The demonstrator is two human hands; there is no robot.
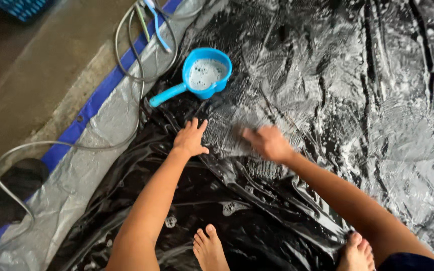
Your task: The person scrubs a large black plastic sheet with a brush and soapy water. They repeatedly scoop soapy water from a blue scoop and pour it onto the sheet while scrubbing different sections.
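Nearest in the view, two bare feet [210, 248] stand on the wet, shiny black plastic sheet [327, 100] that covers the floor and carries white soap foam almost everywhere. A little farther, the left hand [190, 138] lies flat on the sheet, fingers spread, holding nothing; it only presses the sheet down. Just to its right, the right hand [267, 143] is blurred and curled over a foamy patch; whether its grip holds a sponge or a cloth I cannot tell. To scrub well, the flat hand should keep the sheet stretched, so the folds do not gather under the rubbing hand, and the strokes should overlap. Farther, the light blue plastic dipper with a long handle [204, 75] sits on the sheet, with soapy water inside. At far left, a grey hose [126, 65] curls over the blue-edged grey tarpaulin [71, 175].
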